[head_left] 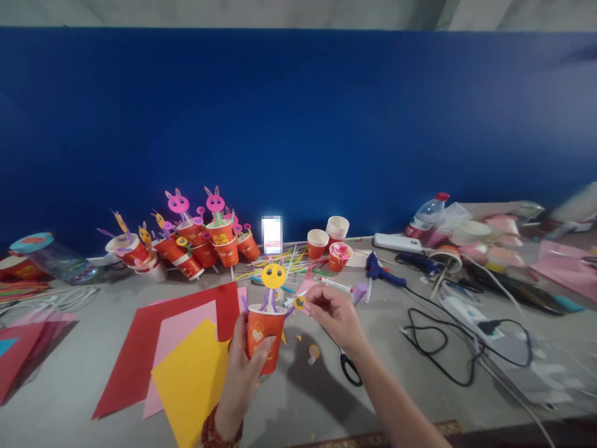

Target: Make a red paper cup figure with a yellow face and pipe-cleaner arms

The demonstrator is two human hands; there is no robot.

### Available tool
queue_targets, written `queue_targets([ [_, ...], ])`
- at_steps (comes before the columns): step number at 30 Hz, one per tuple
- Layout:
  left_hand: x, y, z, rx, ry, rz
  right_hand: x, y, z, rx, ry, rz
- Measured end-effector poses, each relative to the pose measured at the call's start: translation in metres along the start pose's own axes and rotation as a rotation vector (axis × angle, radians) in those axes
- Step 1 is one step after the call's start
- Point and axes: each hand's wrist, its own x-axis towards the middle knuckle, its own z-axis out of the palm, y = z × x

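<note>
An orange-red paper cup (265,341) is held upright in my left hand (245,367), whose fingers wrap round its side. Out of the cup rises a yellow rabbit face (273,275) with two eyes, on a light stem with purple pipe cleaners. One purple pipe cleaner sticks out over the cup's right rim. At its end, a small yellow disc (300,302) with a dark mark is pinched between the thumb and fingers of my right hand (329,311). Black-handled scissors (349,369) lie below my right forearm.
Red (133,354), pink and yellow paper sheets (191,379) lie left of my left hand. Decorated cups (221,239) stand behind them. A blue glue gun (382,271), cables, plain cups (318,242) and a bottle (425,216) are at the back centre and right.
</note>
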Motion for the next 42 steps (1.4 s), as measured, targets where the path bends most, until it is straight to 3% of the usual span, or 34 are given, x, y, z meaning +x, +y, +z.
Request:
queue_targets([
  [15, -0.005, 0.002, 0.004, 0.001, 0.017, -0.041, -0.002, -0.001, 0.003, -0.114, 0.056, -0.026],
  [28, -0.007, 0.008, 0.005, -0.048, -0.015, -0.086, -0.008, 0.005, 0.008, -0.026, 0.038, 0.041],
  [42, -0.003, -0.01, -0.002, 0.035, 0.003, 0.027, -0.007, 0.004, 0.016, 0.086, 0.049, 0.18],
])
